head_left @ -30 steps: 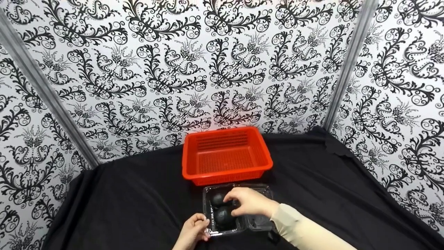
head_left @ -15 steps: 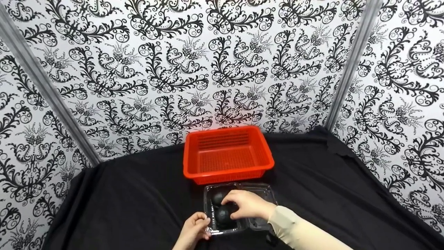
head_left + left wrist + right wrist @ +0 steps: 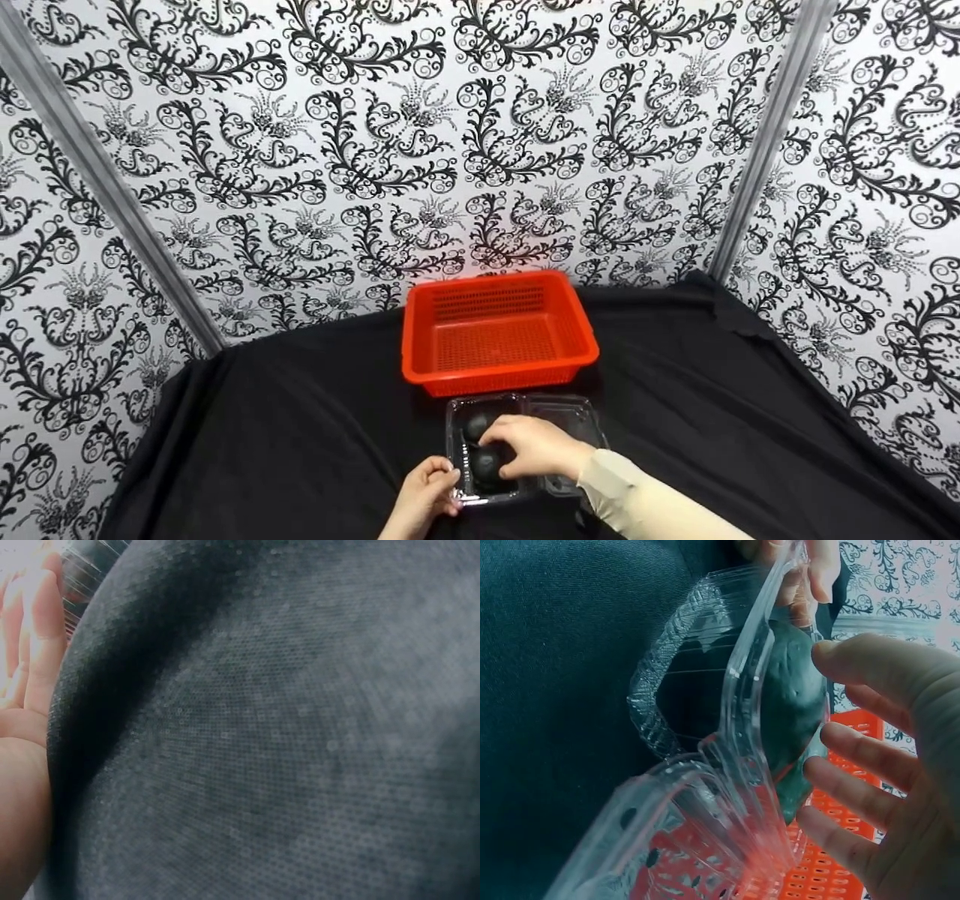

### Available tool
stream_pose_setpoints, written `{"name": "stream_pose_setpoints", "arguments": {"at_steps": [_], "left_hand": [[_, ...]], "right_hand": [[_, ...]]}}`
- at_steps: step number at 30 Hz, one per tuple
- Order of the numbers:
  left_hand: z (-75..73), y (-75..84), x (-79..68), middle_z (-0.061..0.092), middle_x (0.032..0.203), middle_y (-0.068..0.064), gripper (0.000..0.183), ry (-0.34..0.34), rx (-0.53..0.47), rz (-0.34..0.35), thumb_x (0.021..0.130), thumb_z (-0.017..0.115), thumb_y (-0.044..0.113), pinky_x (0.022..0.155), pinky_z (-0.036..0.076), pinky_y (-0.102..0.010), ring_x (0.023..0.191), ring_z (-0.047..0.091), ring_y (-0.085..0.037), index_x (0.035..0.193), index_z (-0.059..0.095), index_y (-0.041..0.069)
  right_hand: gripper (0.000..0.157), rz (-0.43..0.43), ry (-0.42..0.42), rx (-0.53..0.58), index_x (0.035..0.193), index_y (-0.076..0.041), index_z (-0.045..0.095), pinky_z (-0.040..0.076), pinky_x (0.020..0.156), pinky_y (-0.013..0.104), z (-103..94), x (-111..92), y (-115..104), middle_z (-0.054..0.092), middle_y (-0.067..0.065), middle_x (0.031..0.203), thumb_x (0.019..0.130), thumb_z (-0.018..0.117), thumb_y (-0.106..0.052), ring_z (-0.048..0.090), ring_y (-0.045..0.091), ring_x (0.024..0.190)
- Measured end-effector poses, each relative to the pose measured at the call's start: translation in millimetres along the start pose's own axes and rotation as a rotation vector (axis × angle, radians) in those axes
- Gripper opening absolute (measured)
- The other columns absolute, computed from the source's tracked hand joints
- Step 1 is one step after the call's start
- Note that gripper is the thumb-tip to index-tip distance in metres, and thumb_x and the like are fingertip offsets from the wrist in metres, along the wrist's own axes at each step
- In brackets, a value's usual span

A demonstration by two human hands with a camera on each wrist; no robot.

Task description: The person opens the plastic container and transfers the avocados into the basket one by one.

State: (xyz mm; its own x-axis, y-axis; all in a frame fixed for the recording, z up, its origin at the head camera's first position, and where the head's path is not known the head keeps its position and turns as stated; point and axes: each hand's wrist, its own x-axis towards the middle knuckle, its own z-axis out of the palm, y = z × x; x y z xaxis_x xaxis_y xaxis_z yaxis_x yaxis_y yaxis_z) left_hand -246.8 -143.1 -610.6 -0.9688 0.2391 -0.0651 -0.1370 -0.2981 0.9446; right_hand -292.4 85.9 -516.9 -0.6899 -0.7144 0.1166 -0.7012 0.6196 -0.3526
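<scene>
Two dark green, bumpy avocados (image 3: 489, 466) lie in the left half of a hinged clear plastic clamshell container (image 3: 451, 420), its lid (image 3: 577, 409) folded out to the right. My left hand (image 3: 421, 491) pinches the container's near left corner between thumb and fingers. Over the avocados is my right hand (image 3: 536, 448), fingers spread and only slightly bent. In the right wrist view, the thumb (image 3: 855, 656) and fingertips sit right at the top of the avocados (image 3: 791, 682). Dark mesh cloth (image 3: 285, 727) fills most of the left wrist view, with the left hand (image 3: 30, 690) at its edge.
A red perforated plastic basket (image 3: 499, 382) stands directly behind the container. Black cloth (image 3: 300, 435) covers the table. White panels (image 3: 375, 150) with black scroll patterns enclose the back and sides.
The right hand has lowered slightly, its thumb now nearer the front avocado's right side. The left hand keeps its hold on the corner. The head view has shifted slightly.
</scene>
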Motion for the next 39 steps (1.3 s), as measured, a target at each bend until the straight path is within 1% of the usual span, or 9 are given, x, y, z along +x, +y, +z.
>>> {"name": "stream_pose_setpoints", "arguments": {"at_steps": [6,12,18,23,27,34,39], "left_hand": [[1.5,-1.7,1.1,0.052,0.062,0.000,0.012,-0.002,-0.005,-0.008,0.092,0.061,0.004,0.045,0.050,-0.021,0.049,0.059,-0.013,0.095,0.049,0.005],[0.7,-2.4,1.1,0.053,0.062,-0.001,0.013,-0.006,-0.005,-0.001,0.091,0.061,0.004,0.045,0.050,-0.022,0.049,0.058,-0.013,0.095,0.049,0.004],[-0.3,-2.3,1.9,0.054,0.063,0.000,0.014,-0.017,-0.002,0.012,0.090,0.062,0.003,0.046,0.051,-0.022,0.050,0.059,-0.013,0.095,0.049,0.004],[-1.2,-2.6,2.8,0.055,0.063,0.000,0.014,-0.032,-0.011,0.015,0.090,0.061,0.002,0.046,0.051,-0.022,0.051,0.060,-0.012,0.094,0.048,0.005],[-1.4,-2.4,2.2,0.055,0.063,0.000,0.014,-0.023,-0.005,0.006,0.090,0.061,0.002,0.046,0.051,-0.022,0.051,0.061,-0.012,0.093,0.049,0.006],[-1.2,-1.3,0.5,0.055,0.063,0.001,0.014,-0.007,-0.005,0.003,0.090,0.061,0.002,0.046,0.052,-0.022,0.051,0.060,-0.012,0.095,0.048,0.004],[-1.4,-0.8,-0.5,0.054,0.064,0.000,0.014,0.002,-0.004,0.001,0.090,0.062,0.002,0.046,0.051,-0.022,0.051,0.060,-0.012,0.095,0.048,0.004]], "right_hand": [[0.047,0.013,-0.006,-0.015,0.114,-0.022,0.069,0.051,0.088,0.029,6.3,-2,1,0.062,-0.009,0.114,0.068,0.079,-0.021,0.058,0.010,0.108],[0.048,0.012,0.007,-0.039,0.115,-0.022,0.068,0.051,0.088,0.030,10.8,-2,0,0.062,-0.007,0.116,0.068,0.079,-0.021,0.058,0.012,0.109],[0.050,-0.017,0.041,-0.086,0.116,-0.022,0.068,0.052,0.084,0.030,15.7,-3,-4,0.062,-0.005,0.115,0.067,0.079,-0.020,0.059,0.014,0.106],[0.051,-0.043,0.082,-0.130,0.117,-0.022,0.067,0.052,0.083,0.032,19.1,-4,-7,0.061,-0.003,0.116,0.068,0.078,-0.019,0.059,0.016,0.105],[0.054,-0.073,0.106,-0.168,0.120,-0.023,0.066,0.052,0.083,0.033,23.8,-4,-6,0.061,-0.004,0.117,0.068,0.079,-0.020,0.059,0.017,0.104],[0.059,-0.113,0.121,-0.212,0.121,-0.025,0.065,0.051,0.084,0.034,29.2,-1,-5,0.060,-0.005,0.118,0.065,0.082,-0.023,0.058,0.017,0.103],[0.060,-0.112,0.114,-0.220,0.122,-0.027,0.065,0.052,0.083,0.033,30.9,1,-6,0.061,-0.005,0.119,0.064,0.083,-0.024,0.058,0.017,0.104]]}}
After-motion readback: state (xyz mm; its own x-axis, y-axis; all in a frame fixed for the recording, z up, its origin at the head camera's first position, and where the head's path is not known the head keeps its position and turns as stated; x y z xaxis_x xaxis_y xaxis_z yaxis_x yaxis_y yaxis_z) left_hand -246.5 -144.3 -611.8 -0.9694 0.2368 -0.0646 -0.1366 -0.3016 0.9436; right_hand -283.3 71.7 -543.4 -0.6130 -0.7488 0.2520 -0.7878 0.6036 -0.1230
